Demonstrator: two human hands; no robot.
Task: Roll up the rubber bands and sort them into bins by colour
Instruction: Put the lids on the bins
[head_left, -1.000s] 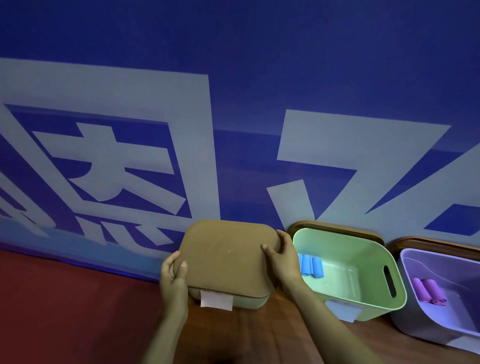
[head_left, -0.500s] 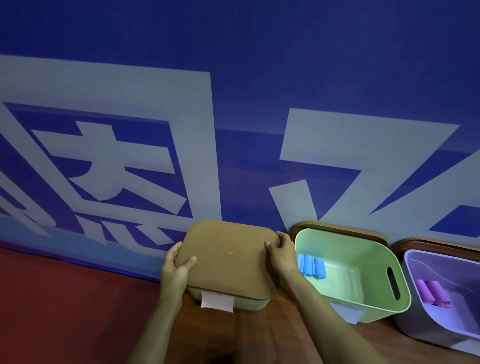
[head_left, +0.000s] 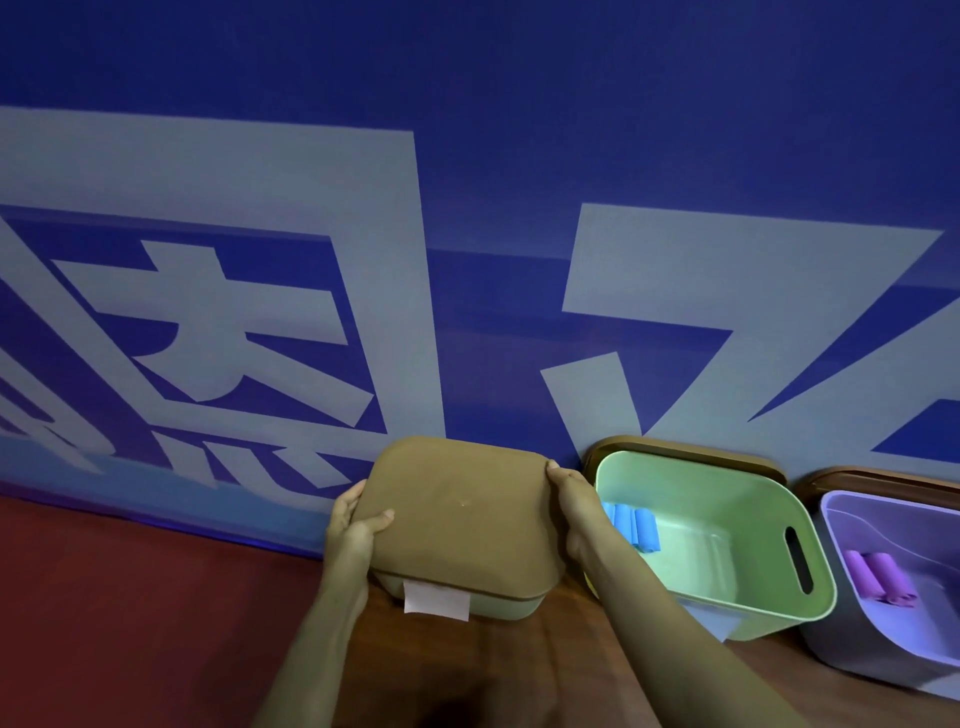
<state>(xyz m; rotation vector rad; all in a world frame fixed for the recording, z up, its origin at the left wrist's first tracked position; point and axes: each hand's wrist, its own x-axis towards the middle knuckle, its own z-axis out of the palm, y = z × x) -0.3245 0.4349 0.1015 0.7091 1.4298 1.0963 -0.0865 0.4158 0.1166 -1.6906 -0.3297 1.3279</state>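
Observation:
A brown lid (head_left: 462, 512) lies on a pale green bin (head_left: 506, 608) with a white label on its front. My left hand (head_left: 352, 530) grips the lid's left edge, thumb on top. My right hand (head_left: 571, 496) grips its right edge. To the right stands an open green bin (head_left: 769, 613) holding rolled blue bands (head_left: 636, 527). Further right an open purple bin (head_left: 857, 654) holds rolled purple bands (head_left: 878, 577). What is inside the covered bin is hidden.
The bins stand in a row on a wooden table (head_left: 519, 670) against a blue wall banner (head_left: 467, 260) with large pale characters. Brown lids (head_left: 691, 451) lean behind the two open bins. A red surface (head_left: 130, 597) lies to the left.
My left thumb has slid onto the top of the lid. The lid has settled flatter on the bin, and my right hand has stayed on its right edge.

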